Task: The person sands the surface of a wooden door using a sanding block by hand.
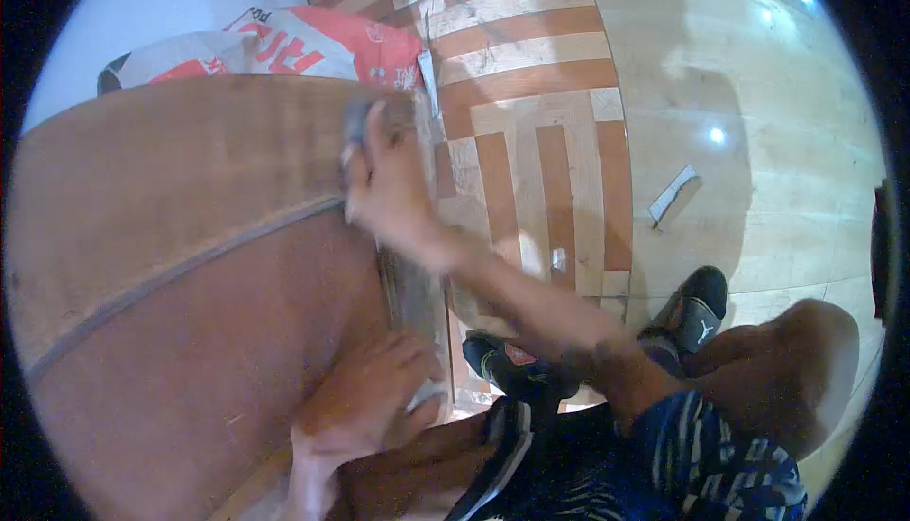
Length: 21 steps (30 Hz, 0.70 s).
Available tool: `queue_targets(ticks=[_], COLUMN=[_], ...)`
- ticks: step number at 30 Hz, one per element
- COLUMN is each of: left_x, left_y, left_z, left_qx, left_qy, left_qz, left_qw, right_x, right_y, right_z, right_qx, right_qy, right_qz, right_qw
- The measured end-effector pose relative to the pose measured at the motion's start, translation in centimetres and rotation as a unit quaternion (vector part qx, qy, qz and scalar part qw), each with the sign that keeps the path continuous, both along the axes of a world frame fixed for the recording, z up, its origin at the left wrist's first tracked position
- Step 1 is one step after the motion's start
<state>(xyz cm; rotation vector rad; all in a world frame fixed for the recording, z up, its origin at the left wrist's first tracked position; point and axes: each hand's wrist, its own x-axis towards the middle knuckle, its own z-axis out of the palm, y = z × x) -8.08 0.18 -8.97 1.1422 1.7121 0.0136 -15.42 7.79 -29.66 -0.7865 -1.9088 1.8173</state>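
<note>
Nearest the wearer is dark patterned clothing (720, 455), with a bare knee (815, 360) out to the right. The left hand (374, 393) lies at the near right edge of the wooden panel (218, 331), fingers bent; a whitish piece (426, 396) shows beside the palm, but whether the hand grips it cannot be told. The panel fills the left side of the view, its near part reddish brown and its far part a lighter brown band (190, 161), with a grey strip (199, 255) curving between them. The right hand (389, 175), its arm stretched across from the lower right, is at the right end of the lighter band, closed in a narrow hold on a grey block (358, 123) against the wood; both are blurred. Beyond the panel's far edge are a red and white bag (313, 42) and a white surface (190, 9). Down on the floor, to the right of the panel, are two dark shoes (703, 312), striped wood-look flooring (555, 170), and plain pale tiles (777, 208) bearing a thin torn scrap (671, 197).
</note>
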Motion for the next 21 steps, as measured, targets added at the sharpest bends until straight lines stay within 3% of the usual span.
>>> queue_targets(ticks=[3,4,6,9,12,15,19,21], left_x=[0.0,-0.1,0.1,0.6,-0.2,0.0,1.1,0.7], left_y=[0.3,0.1,-0.1,-1.2,0.7,1.1,-0.6,-1.2], left_z=[-0.3,-0.3,-0.6,-0.6,0.4,0.1,-0.2,-0.7], left_qx=[0.072,0.068,0.074,0.011,0.020,0.092,0.097,0.023], left_qy=[-0.066,-0.069,-0.066,0.025,-0.005,-0.053,-0.003,0.051], left_qz=[0.035,0.035,0.035,0.011,0.006,0.042,0.099,0.047], left_qw=[0.995,0.995,0.994,1.000,1.000,0.993,0.990,0.997], right_x=[2.6,1.2,-1.6,-3.8,1.8,2.4,-1.4,-3.2], right_y=[-1.8,-1.0,4.2,6.3,-0.1,-3.6,4.1,4.8], right_z=[4.0,3.1,-1.0,-4.4,2.5,2.5,-1.3,-3.6], right_qx=[0.030,0.054,-0.095,-0.184,0.012,0.072,-0.087,-0.191], right_qy=[0.014,-0.058,-0.040,-0.108,-0.040,0.082,-0.096,-0.137], right_qz=[-0.016,-0.014,0.020,0.037,-0.009,-0.083,0.006,0.004], right_qw=[0.999,0.997,0.994,0.976,0.999,0.991,0.992,0.972])
